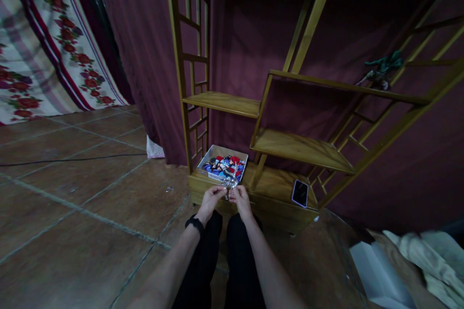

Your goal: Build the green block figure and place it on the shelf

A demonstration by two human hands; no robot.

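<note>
Just in front of my knees, both hands meet at a small shiny piece (229, 183), silvery or clear like crinkled plastic wrapping. My left hand (213, 196), with a dark band on its wrist, pinches it from the left. The fingers of my right hand (239, 197) are closed on its right side. What the piece contains, if anything, is too small to make out. Right behind it stands an open shallow box (206, 158) on the low base of a wooden shelf. Many small red, blue and white figure-like items (224, 166) fill the box.
A phone (300, 193) lies on the right of the wooden shelf unit's (304, 149) base. On an upper shelf stands a dark green figurine (382, 67). A white box (379, 273) and pale cloth (416, 256) are at the lower right. A thin cable (79, 159) crosses the tiled floor.
</note>
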